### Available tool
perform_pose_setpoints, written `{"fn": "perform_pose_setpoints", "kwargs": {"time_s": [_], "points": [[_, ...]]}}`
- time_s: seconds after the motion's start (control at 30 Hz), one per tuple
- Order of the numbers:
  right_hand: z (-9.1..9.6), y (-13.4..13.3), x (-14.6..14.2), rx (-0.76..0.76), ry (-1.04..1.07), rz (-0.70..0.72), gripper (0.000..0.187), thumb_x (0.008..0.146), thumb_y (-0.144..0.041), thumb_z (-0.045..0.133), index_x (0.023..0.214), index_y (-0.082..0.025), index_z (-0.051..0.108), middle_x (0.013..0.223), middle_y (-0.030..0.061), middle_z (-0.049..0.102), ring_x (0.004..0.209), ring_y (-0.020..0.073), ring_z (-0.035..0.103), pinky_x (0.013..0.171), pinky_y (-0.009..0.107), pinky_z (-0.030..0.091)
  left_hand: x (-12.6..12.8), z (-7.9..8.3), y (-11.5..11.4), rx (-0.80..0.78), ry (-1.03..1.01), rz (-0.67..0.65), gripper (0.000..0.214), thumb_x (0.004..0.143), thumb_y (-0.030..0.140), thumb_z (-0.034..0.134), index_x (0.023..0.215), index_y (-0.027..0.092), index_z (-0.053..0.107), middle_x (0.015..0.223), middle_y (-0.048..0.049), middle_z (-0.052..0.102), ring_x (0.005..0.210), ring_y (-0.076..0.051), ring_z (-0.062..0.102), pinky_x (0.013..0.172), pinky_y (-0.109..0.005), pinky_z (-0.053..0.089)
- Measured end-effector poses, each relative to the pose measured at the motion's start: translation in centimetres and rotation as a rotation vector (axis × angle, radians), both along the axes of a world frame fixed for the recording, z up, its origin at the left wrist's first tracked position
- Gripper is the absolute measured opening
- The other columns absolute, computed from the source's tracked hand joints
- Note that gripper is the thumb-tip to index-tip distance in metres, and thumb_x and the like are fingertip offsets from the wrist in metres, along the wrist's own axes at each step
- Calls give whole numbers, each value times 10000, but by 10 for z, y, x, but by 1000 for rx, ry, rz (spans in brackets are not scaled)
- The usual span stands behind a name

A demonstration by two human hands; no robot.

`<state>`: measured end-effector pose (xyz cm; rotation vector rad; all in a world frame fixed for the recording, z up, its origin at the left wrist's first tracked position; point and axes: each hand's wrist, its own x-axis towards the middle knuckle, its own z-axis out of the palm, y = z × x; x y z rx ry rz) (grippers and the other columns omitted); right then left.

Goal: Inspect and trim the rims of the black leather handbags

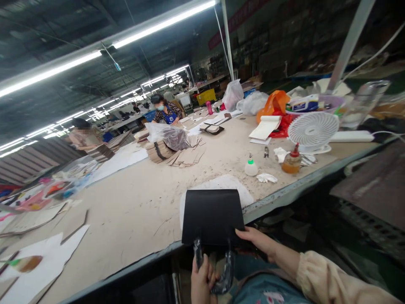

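Note:
A black handbag (211, 213) lies flat near the table's front edge, partly over a white sheet (228, 181). Its looped handle (225, 274), wrapped in clear plastic, hangs down past the edge toward me. My left hand (202, 276) is closed around the left side of that handle. With thumb and fingers my right hand (253, 238) grips the bag's lower right corner; the fingers underneath are hidden. Beyond the bag stand a white bottle with a green top (251, 166) and a red-tipped bottle of amber liquid (291, 160), with a crumpled white glove (266, 178) between them.
A white fan (313, 128), a notepad (265, 126), small pliers (266, 152) and plastic bags (253, 102) occupy the right side. Brown pieces (186, 157) are stacked mid-table. At left lie paper sheets (72, 240) and a pink basket (33, 202). Two people sit at the far side.

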<state>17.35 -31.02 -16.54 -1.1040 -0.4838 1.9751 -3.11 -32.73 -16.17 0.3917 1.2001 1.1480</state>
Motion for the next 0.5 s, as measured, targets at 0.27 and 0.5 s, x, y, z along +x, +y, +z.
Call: {"fn": "perform_pose_setpoints", "kwargs": {"time_s": [0.27,0.5], "points": [[5,-9,23,247,-747,206,567,802,-628,374,746,-140,657,660,73,653,602,179,595,601,293,460,-4,-13,8,-8,-4,-185,688,541,542,731,1078,177,502,416,149,144,320,-3,168,407,-176,304],[63,1,26,790,-1744,97,394,886,-450,347,967,-198,639,914,85,672,888,210,594,798,338,439,0,-23,3,-51,-83,-184,625,579,531,707,1060,193,492,427,140,174,345,-2,119,395,-171,290]]}}
